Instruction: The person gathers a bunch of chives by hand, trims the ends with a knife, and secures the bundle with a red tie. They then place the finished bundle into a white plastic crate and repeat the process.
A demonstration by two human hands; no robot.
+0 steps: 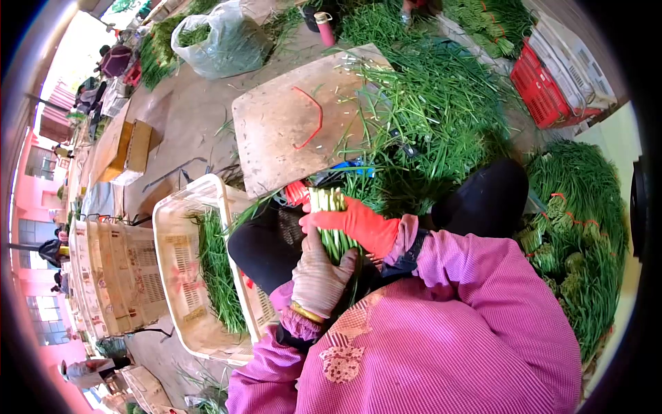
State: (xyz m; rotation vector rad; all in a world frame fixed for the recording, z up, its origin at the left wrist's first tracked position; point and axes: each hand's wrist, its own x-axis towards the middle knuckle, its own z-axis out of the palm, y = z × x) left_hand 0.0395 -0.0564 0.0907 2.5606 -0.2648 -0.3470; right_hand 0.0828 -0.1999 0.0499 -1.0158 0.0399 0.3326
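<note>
Over my lap, both gloved hands are wrapped around a bunch of green stalks, like chives (327,200), with the pale cut ends pointing away from me. My left hand (321,276), in a whitish striped glove, grips the bunch from below and the left. In a red-orange glove, my right hand (369,224) closes around it just under the cut ends. Beyond the hands lies a worn board (276,124) with a bent red tie (317,117) on it. Something blue (352,168) sits at the board's near edge, partly covered by stalks.
A large pile of loose green stalks (441,103) spreads right of the board. Tied bunches (569,221) lie at my right. A cream crate (186,303) holding greens stands at my left. A red basket (541,86), pink bottle (324,31) and plastic bag (231,52) are farther off.
</note>
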